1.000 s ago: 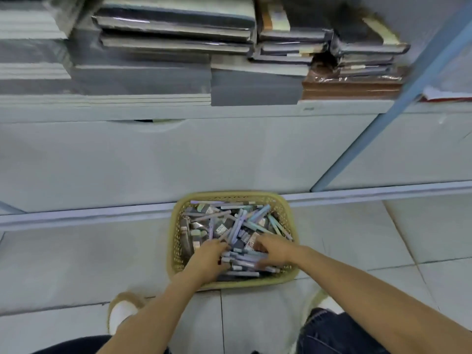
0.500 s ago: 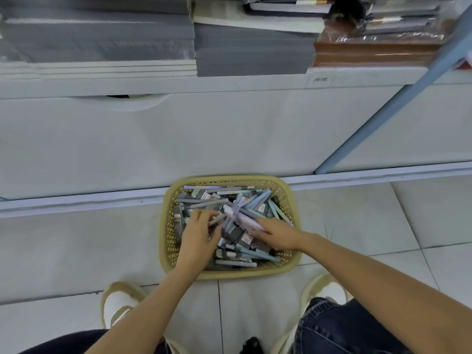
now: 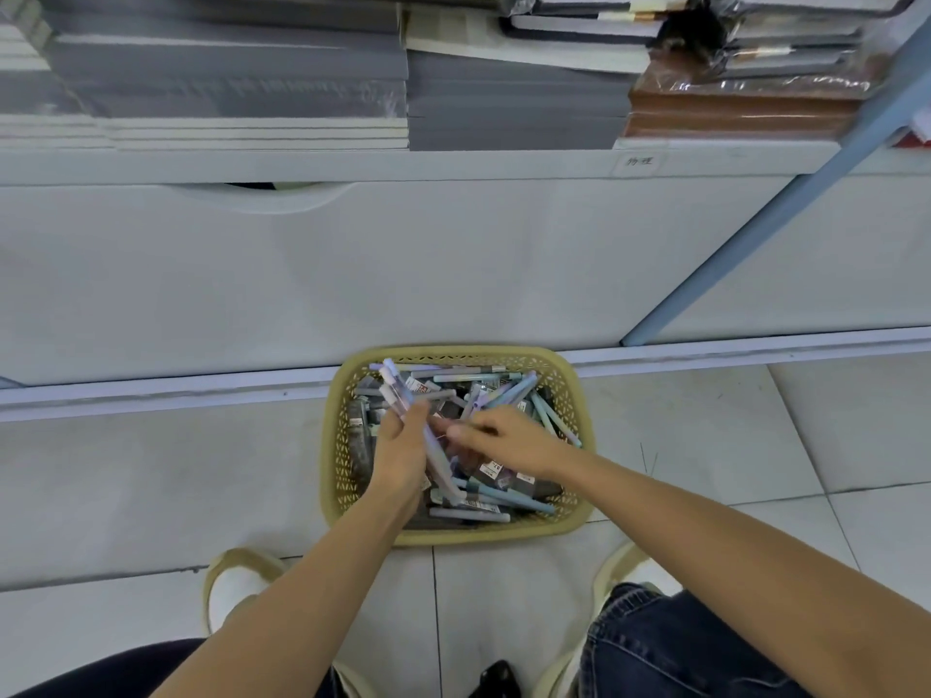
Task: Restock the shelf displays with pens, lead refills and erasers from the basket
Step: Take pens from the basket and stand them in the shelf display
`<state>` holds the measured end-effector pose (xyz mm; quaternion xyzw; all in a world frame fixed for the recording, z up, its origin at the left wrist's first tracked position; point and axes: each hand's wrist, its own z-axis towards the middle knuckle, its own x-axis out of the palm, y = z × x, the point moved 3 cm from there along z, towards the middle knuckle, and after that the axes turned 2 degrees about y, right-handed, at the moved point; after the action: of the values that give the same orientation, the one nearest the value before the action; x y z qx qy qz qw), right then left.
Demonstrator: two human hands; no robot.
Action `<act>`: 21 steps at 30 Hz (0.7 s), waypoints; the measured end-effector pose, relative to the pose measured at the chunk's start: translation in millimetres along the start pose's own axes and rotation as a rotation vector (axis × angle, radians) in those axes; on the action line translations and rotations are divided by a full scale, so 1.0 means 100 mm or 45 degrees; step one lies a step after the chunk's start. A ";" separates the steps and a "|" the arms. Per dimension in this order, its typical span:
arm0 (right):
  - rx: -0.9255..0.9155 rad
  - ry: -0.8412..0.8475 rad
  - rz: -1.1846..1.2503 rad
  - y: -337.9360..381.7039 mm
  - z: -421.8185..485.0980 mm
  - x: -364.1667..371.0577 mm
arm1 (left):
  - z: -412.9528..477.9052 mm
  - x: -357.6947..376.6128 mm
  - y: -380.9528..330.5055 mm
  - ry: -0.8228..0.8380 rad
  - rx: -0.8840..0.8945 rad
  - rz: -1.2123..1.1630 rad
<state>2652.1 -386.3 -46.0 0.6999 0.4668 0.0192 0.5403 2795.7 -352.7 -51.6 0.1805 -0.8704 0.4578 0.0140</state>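
A tan woven basket (image 3: 572,390) sits on the tiled floor against the shelf base, filled with pastel pens (image 3: 509,395) and dark packets of lead refills (image 3: 504,473). My left hand (image 3: 403,453) grips a small bundle of lilac pens (image 3: 395,390) that stick up toward the basket's far left corner. My right hand (image 3: 504,438) reaches in from the right, its fingers curled down among the pens beside the left hand; what the fingertips hold is hidden.
Above the basket runs a white shelf front (image 3: 352,274) with stacks of grey notebooks (image 3: 252,78) and brown books (image 3: 730,108) on top. A blue upright post (image 3: 755,219) slants at the right. My shoes (image 3: 237,586) and jeans (image 3: 680,647) are near the basket's front.
My left hand has gathered pens and lifted them up in a bundle. My right hand has shifted left toward it. The view has tilted down and moved closer.
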 end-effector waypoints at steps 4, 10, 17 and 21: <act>0.032 -0.491 -0.105 -0.25 0.09 -0.26 | 0.03 -0.10 -0.05 -0.018 0.052 0.185; 0.194 -0.190 -0.419 -0.46 0.36 -0.14 | 0.03 -0.20 0.01 0.072 -0.001 0.352; 0.101 -0.129 -0.311 -0.40 0.47 -0.19 | 0.11 -0.26 0.08 0.058 -0.044 0.404; 0.058 -0.091 -0.279 -0.35 0.47 -0.27 | 0.15 -0.28 0.11 0.040 -0.037 0.448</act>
<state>2640.3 -440.2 -79.7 0.6569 0.5212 -0.0757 0.5395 2820.7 -350.4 -74.2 0.0179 -0.8948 0.4433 -0.0500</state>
